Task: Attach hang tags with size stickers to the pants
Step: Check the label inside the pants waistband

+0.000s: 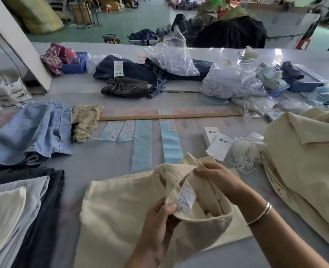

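Cream pants (117, 215) lie on the table in front of me with the waistband lifted and turned open. My left hand (159, 225) pinches the waistband edge beside the white sewn-in care label (185, 198). My right hand (215, 178) grips the far side of the waistband. A small stack of white hang tags (219, 147) lies beyond, next to a bundle of white strings (246, 153). Strips of blue backing paper with white size stickers (170, 126) lie below a wooden ruler (171, 116).
A pile of cream pants (304, 161) is at the right. Folded pants in cream, light blue and dark (24, 206) are stacked at the left, with light blue pants (34, 132) behind. Denim clothes (128, 74) and plastic bags (231, 82) crowd the far side.
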Demonstrator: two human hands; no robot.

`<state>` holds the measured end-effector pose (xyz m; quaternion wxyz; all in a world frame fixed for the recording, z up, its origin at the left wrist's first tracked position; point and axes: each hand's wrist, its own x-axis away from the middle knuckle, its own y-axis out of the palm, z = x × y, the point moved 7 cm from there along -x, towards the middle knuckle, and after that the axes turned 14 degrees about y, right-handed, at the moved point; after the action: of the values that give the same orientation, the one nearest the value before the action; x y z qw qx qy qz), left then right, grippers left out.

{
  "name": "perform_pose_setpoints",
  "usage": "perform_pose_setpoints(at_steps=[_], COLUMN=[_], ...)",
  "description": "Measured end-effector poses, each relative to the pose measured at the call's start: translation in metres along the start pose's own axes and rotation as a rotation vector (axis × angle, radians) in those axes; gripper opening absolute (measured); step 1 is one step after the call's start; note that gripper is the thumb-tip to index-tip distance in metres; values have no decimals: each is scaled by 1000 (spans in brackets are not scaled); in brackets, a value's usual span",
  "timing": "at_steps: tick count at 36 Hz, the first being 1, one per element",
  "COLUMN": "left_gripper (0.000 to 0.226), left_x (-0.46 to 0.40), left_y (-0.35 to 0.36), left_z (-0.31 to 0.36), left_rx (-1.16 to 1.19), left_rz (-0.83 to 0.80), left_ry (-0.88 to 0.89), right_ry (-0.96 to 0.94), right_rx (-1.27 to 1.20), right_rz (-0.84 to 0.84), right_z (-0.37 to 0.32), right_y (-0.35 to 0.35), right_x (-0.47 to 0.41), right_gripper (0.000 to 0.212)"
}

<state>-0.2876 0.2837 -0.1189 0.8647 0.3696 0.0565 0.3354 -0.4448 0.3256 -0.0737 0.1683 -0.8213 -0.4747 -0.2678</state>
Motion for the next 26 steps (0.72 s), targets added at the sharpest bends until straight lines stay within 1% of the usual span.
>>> perform_pose_setpoints(at_steps=[2, 6, 11, 13, 15, 16, 17, 18, 19, 20, 22, 24, 26], left_gripper=[35, 32, 39, 33, 34, 32, 33, 40, 47, 48, 38, 33, 43], left_x=[-2, -5, -8, -9, -10, -11, -12, -14, -15, -18, -28, -48, -68], left_y=[-1, -2, -9, -9, -6, -4, -1, 1, 4, 8, 10, -1, -18], left_z=[1, 3, 7, 4, -1, -4, -8, -14, -22, -30, -49, -67, -84], left_rx=[-5, -12, -72, -104, -97, -87, -96, -141, -221, -330, -594, -971, -1389], left_rz=[-9, -27, -25, -49, -79, -93, -114, -153, -208, -275, -415, -470, -529], left_ry=[19, 64, 96, 79, 48, 36, 23, 5, -20, -47, -75, -18, 41], right_ry=[24, 39, 45, 43, 36, 28, 15, 3, 4, 30, 128, 266, 431], right_rx=[-123, -165, -203, -169, -139, -147, -161, -174, -188, -209, -263, -227, -158], right_rz=[-45, -130, -56, -123, -213, -203, -149, -57, 45, 135, 263, 333, 378], right_z=[0, -3, 0, 2, 5, 8, 12, 17, 25, 37, 73, 118, 160], right_y=[0, 4, -6, -3, -1, -6, -15, -28, -43, -60, -93, -116, -131], right_x=[-6, -14, -26, -23, -20, -20, -22, -25, -28, -31, -35, -36, -35], right_gripper=[20, 20, 17, 18, 22, 24, 24, 21, 19, 20, 22, 22, 21])
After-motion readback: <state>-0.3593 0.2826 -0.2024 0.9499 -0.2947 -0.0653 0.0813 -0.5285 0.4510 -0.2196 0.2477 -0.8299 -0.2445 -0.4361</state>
